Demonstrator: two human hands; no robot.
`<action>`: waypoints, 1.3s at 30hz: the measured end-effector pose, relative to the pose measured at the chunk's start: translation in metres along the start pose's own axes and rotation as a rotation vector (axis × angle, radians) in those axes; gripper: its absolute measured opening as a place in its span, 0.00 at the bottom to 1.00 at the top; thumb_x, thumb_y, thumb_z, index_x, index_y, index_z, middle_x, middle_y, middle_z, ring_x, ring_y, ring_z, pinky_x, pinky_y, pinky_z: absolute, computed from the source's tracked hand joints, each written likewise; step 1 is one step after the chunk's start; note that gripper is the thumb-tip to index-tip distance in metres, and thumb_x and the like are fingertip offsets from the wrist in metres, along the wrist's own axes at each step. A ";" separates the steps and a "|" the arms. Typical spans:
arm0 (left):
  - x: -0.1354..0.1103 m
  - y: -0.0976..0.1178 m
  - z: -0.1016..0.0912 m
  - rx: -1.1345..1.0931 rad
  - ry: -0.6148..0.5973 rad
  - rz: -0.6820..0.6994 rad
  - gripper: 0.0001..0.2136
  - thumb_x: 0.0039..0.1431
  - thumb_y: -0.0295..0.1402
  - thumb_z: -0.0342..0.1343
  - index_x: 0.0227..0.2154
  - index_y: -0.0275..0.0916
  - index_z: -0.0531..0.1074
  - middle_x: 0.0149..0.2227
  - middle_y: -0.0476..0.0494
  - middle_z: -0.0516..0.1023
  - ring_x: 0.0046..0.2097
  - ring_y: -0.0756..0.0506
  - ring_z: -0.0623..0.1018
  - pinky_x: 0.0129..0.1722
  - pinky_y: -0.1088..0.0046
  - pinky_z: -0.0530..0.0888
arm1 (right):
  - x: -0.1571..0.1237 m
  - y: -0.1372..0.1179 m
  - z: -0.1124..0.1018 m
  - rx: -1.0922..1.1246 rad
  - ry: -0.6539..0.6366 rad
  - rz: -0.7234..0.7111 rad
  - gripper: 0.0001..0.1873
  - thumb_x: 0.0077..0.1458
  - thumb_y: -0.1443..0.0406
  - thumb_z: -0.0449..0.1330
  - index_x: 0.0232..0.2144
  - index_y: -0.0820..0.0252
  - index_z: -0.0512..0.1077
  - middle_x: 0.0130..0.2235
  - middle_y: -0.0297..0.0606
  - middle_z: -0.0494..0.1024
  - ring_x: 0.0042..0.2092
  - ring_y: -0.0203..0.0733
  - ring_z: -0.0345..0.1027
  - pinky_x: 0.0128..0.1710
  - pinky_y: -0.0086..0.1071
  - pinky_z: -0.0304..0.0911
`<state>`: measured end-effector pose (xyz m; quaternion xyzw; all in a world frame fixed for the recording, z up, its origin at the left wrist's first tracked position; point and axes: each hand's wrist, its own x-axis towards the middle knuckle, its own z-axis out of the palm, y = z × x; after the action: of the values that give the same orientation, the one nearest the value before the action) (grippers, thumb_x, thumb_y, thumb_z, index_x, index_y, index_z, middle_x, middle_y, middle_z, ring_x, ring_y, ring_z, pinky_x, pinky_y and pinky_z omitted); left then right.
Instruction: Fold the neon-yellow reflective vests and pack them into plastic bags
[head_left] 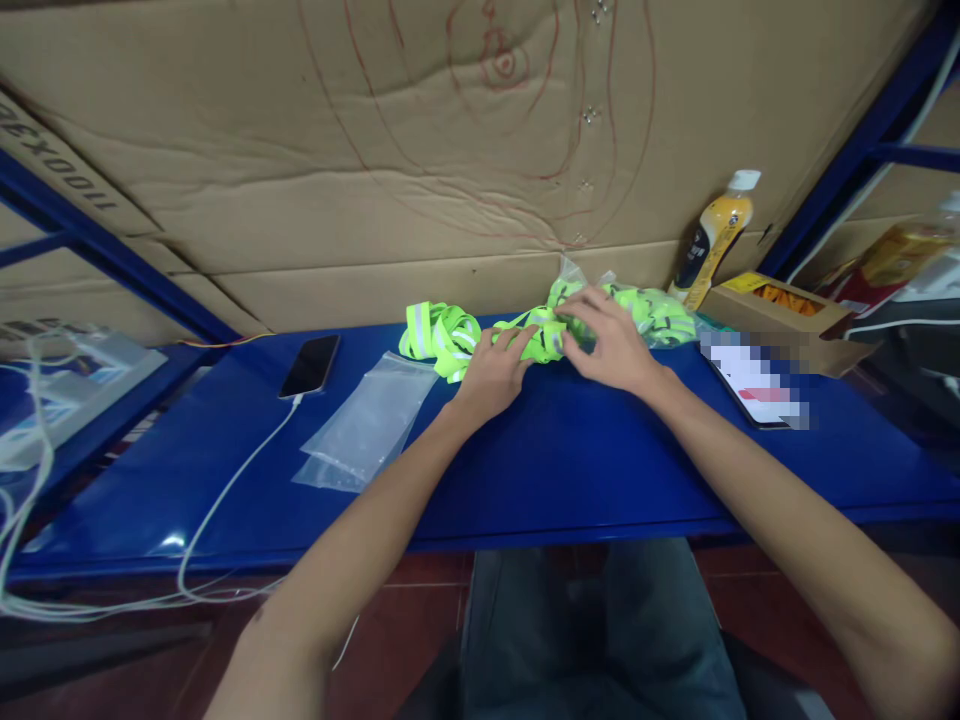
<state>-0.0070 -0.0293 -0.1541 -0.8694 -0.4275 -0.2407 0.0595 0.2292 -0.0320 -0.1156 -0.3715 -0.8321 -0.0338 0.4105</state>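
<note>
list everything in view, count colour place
table: one, blue, centre
cardboard: uncounted, brown, behind
rails: several, blue, sides
straps: uncounted, neon green, centre
flat bags: two or more, clear, left
filled bag: one, clear, centre right
dark phone: one, black, left
lit phone: one, white, right
bottle: one, yellow and black, right
open box: one, brown, right
cables: several, white, sides
power strips: uncounted, white, left
trousered legs: two, dark, below
left hand, right hand: two, bare, at straps
</note>
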 end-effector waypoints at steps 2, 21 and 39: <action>0.002 -0.001 -0.004 0.002 0.043 -0.045 0.21 0.76 0.33 0.44 0.65 0.35 0.71 0.57 0.30 0.80 0.57 0.32 0.74 0.63 0.48 0.69 | -0.005 -0.002 0.006 0.099 -0.108 -0.075 0.23 0.65 0.60 0.59 0.60 0.55 0.75 0.61 0.49 0.75 0.64 0.54 0.69 0.68 0.50 0.64; 0.002 0.018 -0.030 -0.573 0.173 -0.144 0.46 0.58 0.51 0.70 0.72 0.41 0.57 0.70 0.30 0.69 0.70 0.31 0.72 0.68 0.52 0.70 | 0.000 -0.023 0.014 1.050 0.243 0.748 0.34 0.37 0.39 0.78 0.31 0.54 0.69 0.30 0.30 0.73 0.32 0.37 0.68 0.35 0.32 0.68; -0.003 0.029 -0.071 -0.082 0.408 0.003 0.49 0.53 0.58 0.72 0.73 0.45 0.60 0.73 0.27 0.58 0.74 0.20 0.57 0.72 0.35 0.57 | 0.000 -0.005 -0.036 0.133 0.140 0.046 0.17 0.62 0.62 0.62 0.51 0.48 0.84 0.53 0.42 0.82 0.53 0.53 0.75 0.57 0.49 0.69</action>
<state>-0.0121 -0.0719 -0.0905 -0.8049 -0.3952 -0.4288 0.1098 0.2498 -0.0483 -0.0908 -0.3591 -0.7931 0.0051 0.4919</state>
